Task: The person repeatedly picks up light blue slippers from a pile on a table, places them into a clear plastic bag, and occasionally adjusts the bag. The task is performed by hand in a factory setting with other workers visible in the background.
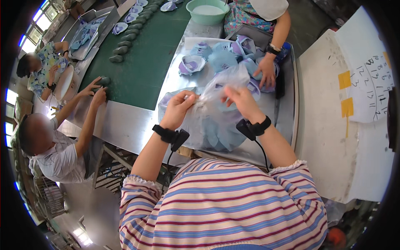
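My left hand (180, 109) pinches the gathered neck of a clear plastic bag (192, 127). Light-blue pieces that look like shoe uppers show through the bag, which lies on the metal table in front of me. My right hand (243, 104) is raised beside the bag's loose top; its fingers are blurred, so their hold on the plastic is unclear. Beyond the bag is a pile of blue and purple shoe uppers (223, 60). A single upper (191, 65) sits at the left of that pile. Another person's hand (266, 71) rests on the pile's right side.
A green conveyor belt (146, 71) runs away at the left, carrying a row of dark shoe lasts (125, 43) and several uppers. At the far side stands a green basin (207, 11). A white board (333, 116) borders the right. Co-workers sit at the left.
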A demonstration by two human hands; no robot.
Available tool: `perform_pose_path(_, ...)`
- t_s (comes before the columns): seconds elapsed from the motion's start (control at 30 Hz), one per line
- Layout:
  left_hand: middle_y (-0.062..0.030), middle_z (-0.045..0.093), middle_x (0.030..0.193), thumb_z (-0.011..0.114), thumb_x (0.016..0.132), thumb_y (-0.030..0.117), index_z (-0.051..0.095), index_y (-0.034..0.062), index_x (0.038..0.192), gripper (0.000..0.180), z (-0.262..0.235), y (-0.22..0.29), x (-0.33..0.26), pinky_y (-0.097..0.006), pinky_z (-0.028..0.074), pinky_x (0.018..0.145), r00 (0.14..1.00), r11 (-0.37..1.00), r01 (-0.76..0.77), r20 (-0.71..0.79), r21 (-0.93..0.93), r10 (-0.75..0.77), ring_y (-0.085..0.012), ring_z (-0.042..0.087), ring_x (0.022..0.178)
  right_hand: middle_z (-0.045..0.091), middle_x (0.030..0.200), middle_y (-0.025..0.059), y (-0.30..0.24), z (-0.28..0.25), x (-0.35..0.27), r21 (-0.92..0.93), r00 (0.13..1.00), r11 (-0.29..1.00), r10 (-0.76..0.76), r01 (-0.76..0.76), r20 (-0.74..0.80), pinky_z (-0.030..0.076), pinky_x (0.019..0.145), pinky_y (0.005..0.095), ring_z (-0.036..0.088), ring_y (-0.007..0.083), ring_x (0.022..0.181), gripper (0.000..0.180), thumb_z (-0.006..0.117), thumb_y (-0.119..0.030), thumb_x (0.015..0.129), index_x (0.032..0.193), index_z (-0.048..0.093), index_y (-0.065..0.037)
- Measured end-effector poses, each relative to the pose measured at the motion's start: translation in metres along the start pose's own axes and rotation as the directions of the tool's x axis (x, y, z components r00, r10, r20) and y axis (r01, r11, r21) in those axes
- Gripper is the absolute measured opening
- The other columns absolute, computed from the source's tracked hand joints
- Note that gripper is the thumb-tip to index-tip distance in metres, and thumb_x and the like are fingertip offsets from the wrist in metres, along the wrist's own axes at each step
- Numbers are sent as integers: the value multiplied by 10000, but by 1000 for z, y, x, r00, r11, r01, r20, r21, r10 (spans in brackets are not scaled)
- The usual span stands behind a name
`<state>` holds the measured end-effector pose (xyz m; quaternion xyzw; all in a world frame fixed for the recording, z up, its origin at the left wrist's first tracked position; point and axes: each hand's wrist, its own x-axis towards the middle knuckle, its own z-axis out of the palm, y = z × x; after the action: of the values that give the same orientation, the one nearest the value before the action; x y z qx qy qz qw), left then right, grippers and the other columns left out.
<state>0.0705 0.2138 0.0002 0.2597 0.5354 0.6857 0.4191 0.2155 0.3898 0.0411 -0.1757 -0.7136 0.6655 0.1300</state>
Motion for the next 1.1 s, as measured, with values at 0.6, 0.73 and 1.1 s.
perform_pose_path(0.6, -90, 650, 859, 644, 814, 73, 595, 24, 914, 122, 15, 153, -56, -282, 490, 692, 734, 480, -314, -111, 819, 670, -148, 630, 744, 609, 800, 80, 42, 5, 13, -799, 940, 498, -220, 338, 260, 464, 646, 419, 595, 306, 785, 167, 590, -244, 817, 796, 592, -78)
perform_pose_path(0.73, -167, 541, 1217, 604, 861, 121, 370, 45, 1302, 506, 8, 128, -50, -387, 415, 931, 843, 833, -530, -5, 157, 538, -264, 548, 1095, 605, 785, 94, 31, -1, 6, -603, 971, 762, -212, 235, 111, 460, 648, 388, 588, 303, 752, 165, 638, -224, 788, 818, 629, -62)
perform_pose_path(1.1, -32, 524, 505, 639, 798, 183, 605, -41, 657, 267, -81, 49, -43, -270, 388, 459, 910, 702, -5, -289, 712, 299, -58, 479, 500, 579, 631, 88, 17, -105, 22, -629, 899, 776, -306, 44, -314, 454, 604, 279, 582, 159, 636, 56, 621, -10, 736, 790, 613, 1)
